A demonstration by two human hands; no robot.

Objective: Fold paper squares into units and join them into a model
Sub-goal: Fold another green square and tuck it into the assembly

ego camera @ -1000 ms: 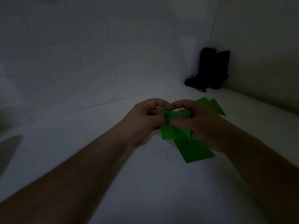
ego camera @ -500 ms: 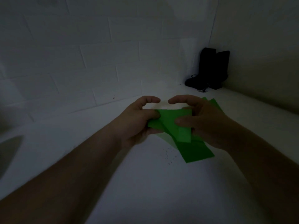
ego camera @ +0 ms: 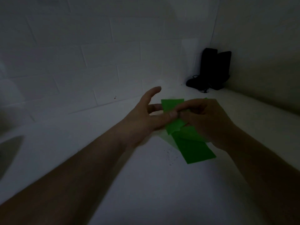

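A folded green paper strip (ego camera: 172,105) is held up in the dim middle of the view. My left hand (ego camera: 146,116) has spread, fairly straight fingers; its index finger lies behind the strip and its thumb presses on the strip's front. My right hand (ego camera: 206,117) curls over the strip's right part, its finger and thumb pinching the paper close to my left thumb. Beneath my hands, more green paper pieces (ego camera: 196,151) lie flat and overlapping on the white tabletop (ego camera: 146,184). Part of the paper is hidden under my right hand.
A dark black object with a cord (ego camera: 211,70) stands in the far right corner where two pale brick walls meet. Small dark specks (ego camera: 170,158) lie on the tabletop left of the flat green pieces.
My left hand has opened out, its fingers spreading and one lifting upward. The held green strip has turned and now stands more upright. My right hand has shifted left over it.
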